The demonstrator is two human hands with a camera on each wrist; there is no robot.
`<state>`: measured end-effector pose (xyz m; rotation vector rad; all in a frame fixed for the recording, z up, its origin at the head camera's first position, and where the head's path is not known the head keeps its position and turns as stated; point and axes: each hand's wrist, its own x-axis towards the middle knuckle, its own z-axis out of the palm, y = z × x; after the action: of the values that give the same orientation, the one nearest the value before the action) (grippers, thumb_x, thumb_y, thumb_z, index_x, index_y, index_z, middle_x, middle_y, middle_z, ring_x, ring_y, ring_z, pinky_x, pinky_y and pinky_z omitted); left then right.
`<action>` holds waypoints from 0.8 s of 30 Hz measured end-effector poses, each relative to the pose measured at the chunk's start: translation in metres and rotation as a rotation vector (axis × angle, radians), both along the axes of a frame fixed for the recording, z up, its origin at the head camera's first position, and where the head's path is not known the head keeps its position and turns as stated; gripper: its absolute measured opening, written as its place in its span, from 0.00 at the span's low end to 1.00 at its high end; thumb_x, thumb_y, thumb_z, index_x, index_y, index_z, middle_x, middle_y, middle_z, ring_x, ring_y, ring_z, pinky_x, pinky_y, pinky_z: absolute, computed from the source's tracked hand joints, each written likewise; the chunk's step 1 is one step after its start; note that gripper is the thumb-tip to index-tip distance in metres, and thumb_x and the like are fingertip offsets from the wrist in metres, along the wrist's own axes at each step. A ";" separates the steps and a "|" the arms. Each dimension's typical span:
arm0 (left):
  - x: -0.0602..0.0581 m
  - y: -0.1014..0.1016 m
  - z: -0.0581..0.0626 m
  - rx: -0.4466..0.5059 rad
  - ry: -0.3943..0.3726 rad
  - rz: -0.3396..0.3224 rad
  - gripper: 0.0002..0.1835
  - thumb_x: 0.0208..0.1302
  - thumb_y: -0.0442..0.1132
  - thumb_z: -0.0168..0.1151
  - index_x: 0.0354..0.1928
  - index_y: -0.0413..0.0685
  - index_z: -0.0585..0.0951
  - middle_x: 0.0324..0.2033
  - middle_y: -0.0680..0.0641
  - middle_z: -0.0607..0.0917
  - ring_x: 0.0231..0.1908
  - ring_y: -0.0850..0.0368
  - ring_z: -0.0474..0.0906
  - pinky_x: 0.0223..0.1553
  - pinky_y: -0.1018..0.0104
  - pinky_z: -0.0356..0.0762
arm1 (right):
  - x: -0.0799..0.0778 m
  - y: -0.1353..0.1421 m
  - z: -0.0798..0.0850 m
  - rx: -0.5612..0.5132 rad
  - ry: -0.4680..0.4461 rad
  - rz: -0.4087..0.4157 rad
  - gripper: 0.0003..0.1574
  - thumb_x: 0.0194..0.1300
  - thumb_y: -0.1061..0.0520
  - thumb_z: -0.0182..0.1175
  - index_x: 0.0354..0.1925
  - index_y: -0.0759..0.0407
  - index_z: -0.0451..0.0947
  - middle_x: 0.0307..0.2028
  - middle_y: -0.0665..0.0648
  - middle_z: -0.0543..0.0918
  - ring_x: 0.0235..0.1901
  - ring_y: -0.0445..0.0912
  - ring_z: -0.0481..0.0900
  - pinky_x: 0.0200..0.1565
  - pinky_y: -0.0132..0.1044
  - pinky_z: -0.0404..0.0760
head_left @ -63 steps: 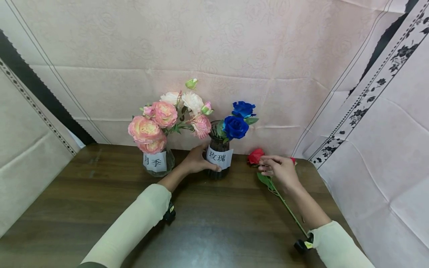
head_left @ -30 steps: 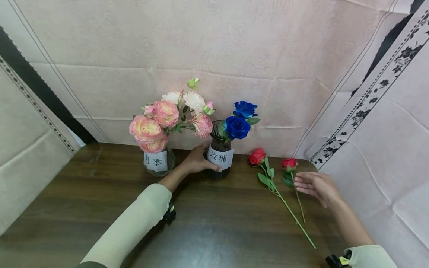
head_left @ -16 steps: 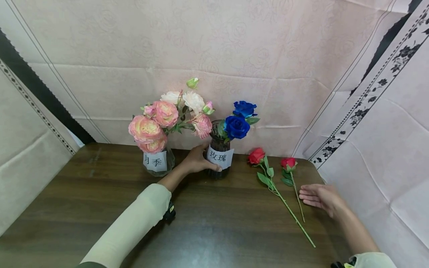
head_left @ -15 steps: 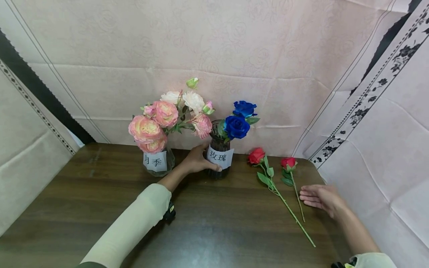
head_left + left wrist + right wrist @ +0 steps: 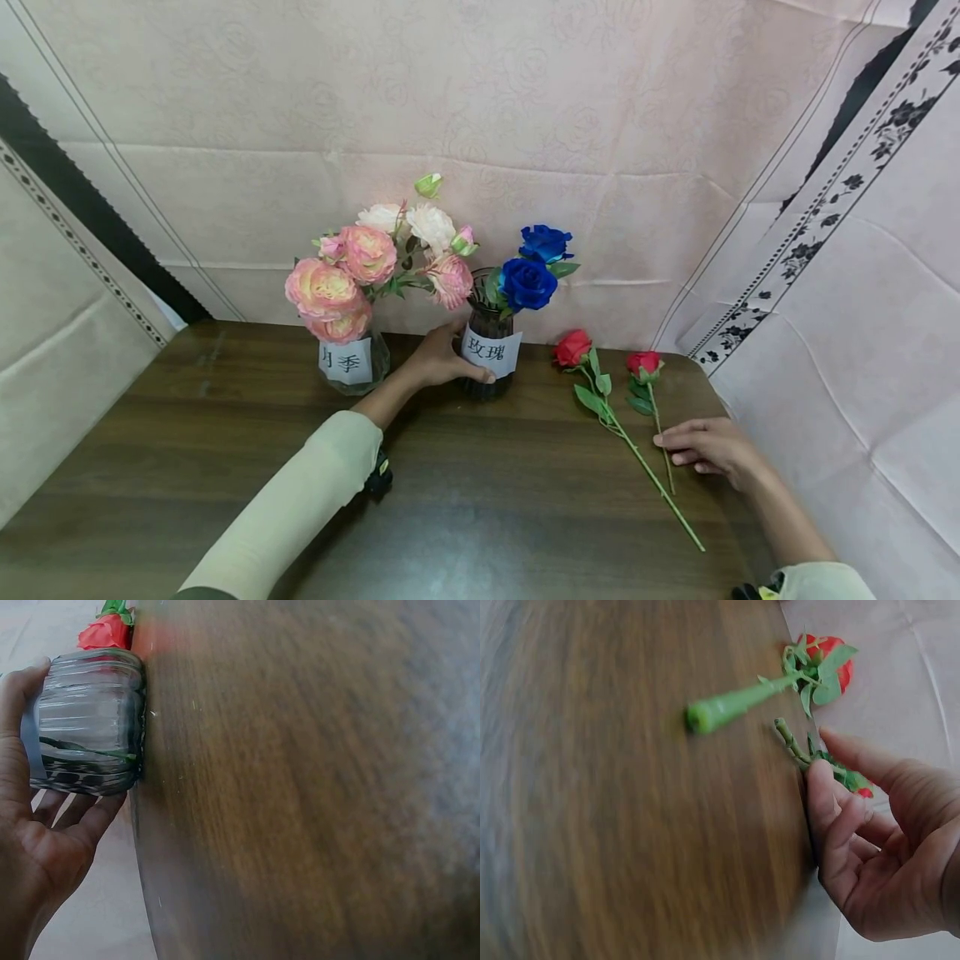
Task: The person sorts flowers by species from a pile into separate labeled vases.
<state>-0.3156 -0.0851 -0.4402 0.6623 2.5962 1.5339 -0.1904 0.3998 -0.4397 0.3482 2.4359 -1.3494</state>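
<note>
My left hand grips a dark ribbed glass vase bearing a white paper label; two blue roses stand in it. In the left wrist view, the thumb and fingers wrap around the vase. At the right, my right hand is at the stem of the shorter red rose, which lies on the table. The right wrist view shows a gap between thumb and index finger, near the stem. A longer red rose lies to its left.
A clear glass vase with a paper label holds pink and white flowers left of the dark vase. Both vases stand near the back edge of the wooden table. Patterned pale cloth hangs behind and at the sides.
My right hand has left the longer red rose, moved right and toward me, then come back left to the shorter rose's stem, whose lower end shifted slightly left. The left hand stays on the vase.
</note>
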 end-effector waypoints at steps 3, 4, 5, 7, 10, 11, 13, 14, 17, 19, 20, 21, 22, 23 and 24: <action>0.000 0.000 0.000 0.004 0.008 -0.003 0.49 0.53 0.48 0.93 0.76 0.53 0.77 0.64 0.45 0.88 0.64 0.44 0.84 0.70 0.42 0.81 | -0.003 -0.006 0.000 0.018 0.010 -0.002 0.18 0.71 0.49 0.79 0.52 0.58 0.91 0.30 0.41 0.92 0.31 0.35 0.89 0.31 0.30 0.82; 0.000 0.000 0.000 0.004 0.011 -0.004 0.49 0.53 0.48 0.93 0.76 0.53 0.77 0.64 0.45 0.88 0.64 0.45 0.84 0.70 0.42 0.81 | -0.004 -0.007 0.001 0.012 0.011 -0.002 0.19 0.72 0.50 0.79 0.53 0.59 0.91 0.30 0.41 0.92 0.31 0.35 0.89 0.31 0.30 0.82; 0.000 0.000 -0.001 0.006 0.013 -0.005 0.49 0.53 0.48 0.93 0.76 0.53 0.78 0.64 0.45 0.89 0.64 0.45 0.84 0.70 0.42 0.81 | -0.005 -0.008 0.001 0.005 0.011 0.003 0.19 0.72 0.50 0.78 0.54 0.60 0.90 0.31 0.41 0.92 0.31 0.35 0.89 0.31 0.30 0.83; 0.000 0.000 0.000 0.009 0.012 -0.007 0.49 0.53 0.48 0.93 0.76 0.53 0.78 0.64 0.45 0.89 0.64 0.45 0.84 0.71 0.41 0.81 | -0.006 -0.010 0.003 -0.025 0.001 0.003 0.19 0.74 0.51 0.76 0.56 0.60 0.90 0.32 0.40 0.92 0.32 0.35 0.88 0.32 0.30 0.84; 0.000 0.000 0.000 0.011 0.004 -0.005 0.49 0.52 0.47 0.93 0.76 0.53 0.77 0.65 0.45 0.89 0.65 0.44 0.84 0.71 0.41 0.81 | -0.007 -0.011 0.006 -0.084 -0.021 0.007 0.16 0.76 0.53 0.73 0.57 0.59 0.91 0.35 0.39 0.92 0.34 0.35 0.88 0.35 0.30 0.86; 0.000 -0.001 0.000 0.011 0.001 -0.003 0.49 0.52 0.47 0.93 0.76 0.53 0.77 0.65 0.45 0.89 0.65 0.44 0.84 0.72 0.41 0.81 | -0.008 -0.011 0.007 -0.106 -0.030 0.011 0.15 0.77 0.53 0.72 0.56 0.58 0.92 0.35 0.39 0.92 0.35 0.35 0.88 0.36 0.30 0.87; 0.000 -0.001 0.000 0.011 -0.006 0.001 0.49 0.52 0.47 0.93 0.76 0.53 0.77 0.64 0.45 0.88 0.65 0.44 0.84 0.72 0.41 0.81 | -0.008 -0.009 0.008 -0.149 -0.045 0.023 0.12 0.79 0.54 0.71 0.55 0.56 0.92 0.37 0.39 0.93 0.36 0.35 0.89 0.38 0.30 0.88; 0.000 -0.001 0.000 0.011 -0.008 0.002 0.49 0.52 0.47 0.93 0.76 0.53 0.77 0.64 0.45 0.88 0.65 0.43 0.84 0.72 0.41 0.81 | -0.009 -0.009 0.009 -0.170 -0.052 0.023 0.11 0.79 0.54 0.70 0.54 0.55 0.92 0.37 0.39 0.93 0.37 0.35 0.89 0.39 0.30 0.89; 0.001 -0.002 0.001 0.016 -0.011 0.000 0.49 0.52 0.46 0.93 0.76 0.53 0.77 0.65 0.45 0.88 0.65 0.43 0.84 0.73 0.40 0.80 | -0.008 -0.006 0.008 -0.242 -0.074 0.028 0.08 0.80 0.55 0.70 0.53 0.52 0.91 0.40 0.40 0.94 0.40 0.37 0.92 0.42 0.31 0.91; 0.001 -0.002 0.001 0.018 -0.012 -0.004 0.49 0.52 0.47 0.93 0.75 0.54 0.77 0.64 0.45 0.88 0.65 0.43 0.84 0.72 0.40 0.81 | -0.007 -0.005 0.007 -0.293 -0.084 0.031 0.07 0.81 0.56 0.69 0.53 0.52 0.90 0.41 0.40 0.95 0.41 0.38 0.93 0.44 0.32 0.92; 0.001 -0.002 0.001 0.018 -0.012 -0.005 0.49 0.52 0.47 0.93 0.75 0.54 0.78 0.64 0.45 0.88 0.64 0.43 0.84 0.72 0.40 0.81 | -0.007 -0.004 0.006 -0.319 -0.089 0.033 0.06 0.82 0.57 0.68 0.52 0.51 0.90 0.42 0.40 0.95 0.41 0.38 0.94 0.44 0.32 0.92; 0.000 -0.002 0.001 0.018 -0.012 -0.006 0.49 0.52 0.47 0.93 0.75 0.54 0.78 0.64 0.45 0.88 0.64 0.44 0.84 0.72 0.40 0.81 | -0.006 -0.003 0.005 -0.347 -0.094 0.033 0.06 0.82 0.57 0.68 0.52 0.50 0.90 0.42 0.40 0.95 0.41 0.38 0.94 0.45 0.32 0.92; 0.000 -0.001 0.001 0.017 -0.013 -0.006 0.49 0.52 0.47 0.93 0.75 0.54 0.78 0.64 0.45 0.88 0.64 0.44 0.84 0.72 0.40 0.81 | -0.006 -0.003 0.004 -0.373 -0.099 0.035 0.06 0.82 0.58 0.67 0.51 0.49 0.89 0.42 0.41 0.95 0.42 0.38 0.94 0.46 0.33 0.93; 0.000 -0.001 0.001 0.018 -0.013 -0.006 0.49 0.51 0.47 0.93 0.75 0.55 0.78 0.64 0.45 0.88 0.64 0.44 0.84 0.72 0.41 0.81 | -0.006 -0.002 0.004 -0.397 -0.100 0.040 0.06 0.83 0.59 0.66 0.51 0.49 0.89 0.43 0.41 0.95 0.42 0.39 0.94 0.46 0.33 0.93; 0.000 -0.001 0.001 0.020 -0.012 -0.009 0.48 0.51 0.47 0.94 0.75 0.55 0.78 0.63 0.45 0.88 0.64 0.44 0.84 0.72 0.41 0.81 | -0.006 -0.002 0.003 -0.416 -0.101 0.043 0.07 0.83 0.60 0.66 0.51 0.49 0.88 0.43 0.42 0.95 0.43 0.39 0.95 0.48 0.34 0.93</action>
<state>-0.3157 -0.0861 -0.4394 0.6627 2.5692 1.5582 -0.1966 0.3975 -0.4369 0.2478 2.0033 -1.7234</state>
